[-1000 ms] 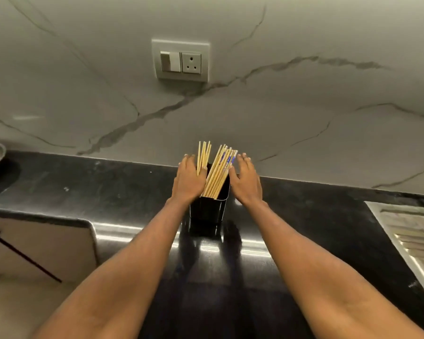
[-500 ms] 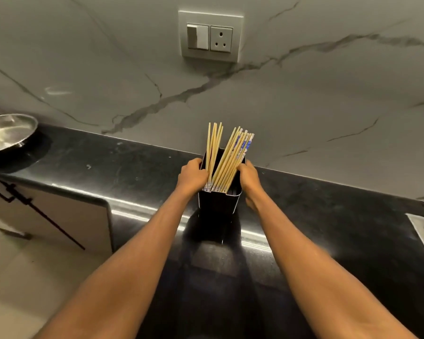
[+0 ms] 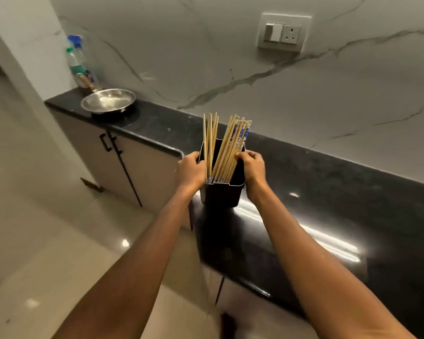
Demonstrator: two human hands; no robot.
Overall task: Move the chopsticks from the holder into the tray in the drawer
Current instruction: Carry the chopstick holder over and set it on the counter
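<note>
A black rectangular holder is held above the near edge of the black counter, with my left hand gripping its left side and my right hand gripping its right side. Several wooden chopsticks stand in it in two bunches: an upright bunch on the left and a leaning bunch with blue-patterned tops on the right. My right fingers touch the leaning bunch near the rim. No drawer or tray is in view.
The black stone counter runs along a marble wall with a switch and socket. A steel pan and plastic bottles sit at the far left end. Cabinet doors with black handles lie below, beside a glossy tiled floor.
Both hands closed on the holder's sides and brought it from the back of the counter toward the front edge. The view swung left, showing the pan, bottles and floor.
</note>
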